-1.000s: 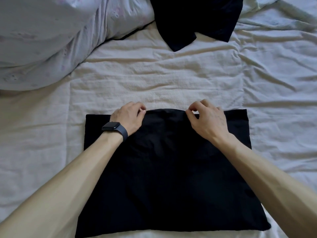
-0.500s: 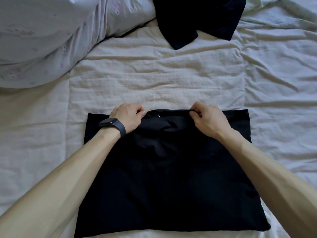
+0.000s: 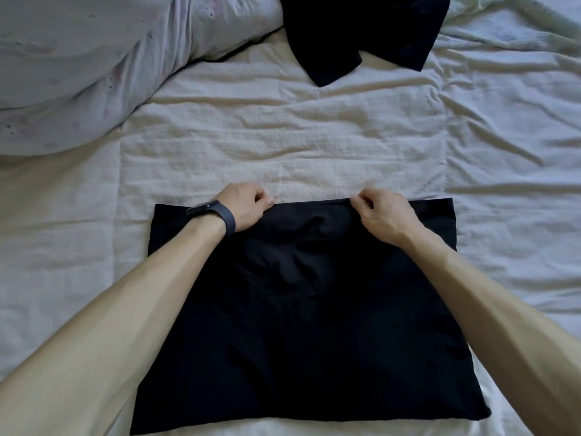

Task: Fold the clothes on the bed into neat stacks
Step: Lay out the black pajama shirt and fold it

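- Now the black garment (image 3: 308, 325) lies spread as a rough rectangle on the bed sheet (image 3: 283, 136). It runs from 6 o'clock at the bottom of the view up to the centre.
- Its far edge, toward 12 o'clock, reads as a nearly straight line between the two hands. Half a second ago that stretch was bunched and a small pale speck, perhaps a label, showed there. The speck is out of sight now, so the neck part looks tucked in or pulled flat.
- Puckers remain just on the 6 o'clock side of that edge, between the wrists, so I judge some smoothing is still due before the next fold.
- The left hand (image 3: 248, 209), with a dark watch (image 3: 217, 215) on its wrist, sits at the garment's 11 o'clock. Its fingers are curled and the thumb pinches the far edge.
- The right hand (image 3: 383, 215) sits at the garment's 1 o'clock, likewise curled, with forefinger and thumb nipping the same edge. Both hands are about where they were a second ago.
- A second dark garment (image 3: 361, 36) lies crumpled at 12 o'clock, well apart, not yet folded; no stack shows so far.
- A pale duvet (image 3: 78, 73) is heaped at 10 o'clock.
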{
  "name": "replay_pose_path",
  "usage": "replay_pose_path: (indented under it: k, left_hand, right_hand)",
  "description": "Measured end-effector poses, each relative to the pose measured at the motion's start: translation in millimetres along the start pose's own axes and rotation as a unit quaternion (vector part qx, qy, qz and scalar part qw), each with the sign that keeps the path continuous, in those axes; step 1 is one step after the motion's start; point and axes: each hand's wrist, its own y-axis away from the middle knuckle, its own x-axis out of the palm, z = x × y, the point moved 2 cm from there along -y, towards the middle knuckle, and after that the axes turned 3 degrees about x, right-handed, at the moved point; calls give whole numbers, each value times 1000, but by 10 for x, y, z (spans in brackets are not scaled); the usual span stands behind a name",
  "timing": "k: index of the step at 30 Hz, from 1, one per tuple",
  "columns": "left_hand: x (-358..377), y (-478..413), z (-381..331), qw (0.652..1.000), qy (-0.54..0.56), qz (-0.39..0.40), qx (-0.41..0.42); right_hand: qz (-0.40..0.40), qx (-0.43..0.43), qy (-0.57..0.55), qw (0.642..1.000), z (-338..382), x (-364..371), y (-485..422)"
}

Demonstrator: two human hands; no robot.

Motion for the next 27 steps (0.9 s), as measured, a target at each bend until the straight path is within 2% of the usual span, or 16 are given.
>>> replay_pose_path:
  k: [3, 5, 7, 9, 10, 12, 14, 15, 17, 21, 24, 27]
  left_hand:
    - [-41, -16, 49, 1000, 16, -16, -14]
    - [-92, 51, 133, 999, -16, -36, 1]
    - [-141, 189, 253, 992, -76, -95, 15]
    - [-179, 388, 417, 973, -112, -199, 6]
    - [-178, 500, 522, 961, -98, -256, -32]
    - [-141, 711, 759, 927, 10, -328, -184]
    - [-49, 859, 936, 887, 137, -298, -326]
    - [-2, 893, 997, 881, 171, -271, -347]
    - [46, 906, 1130, 883, 211, -270, -322]
    - [-26, 913, 1300, 851, 248, -362, -287]
    - [-3, 871, 1316, 865, 242, -325, -295]
    - [-2, 845, 1261, 865, 246, -311, -307]
  right_hand:
    - [-40, -31, 94, 994, -55, -12, -3]
    - [-78, -37, 105, 991, -129, -59, 43]
    - [-133, -22, 83, 987, -274, -119, 124]
    - [-212, 55, 24, 975, -488, -194, 214]
    - [-247, 123, -18, 961, -602, -227, 256]
    - [-276, 263, -97, 919, -824, -240, 344]
    - [-241, 317, -144, 906, -977, -205, 401]
    - [-217, 311, -159, 911, -1026, -183, 409]
    - [-207, 279, -185, 919, -1089, -169, 393]
    - [-289, 245, -238, 895, -1123, -269, 321]
    - [-277, 239, -223, 904, -1144, -272, 243]
    - [-255, 264, -220, 904, -1115, -244, 201]
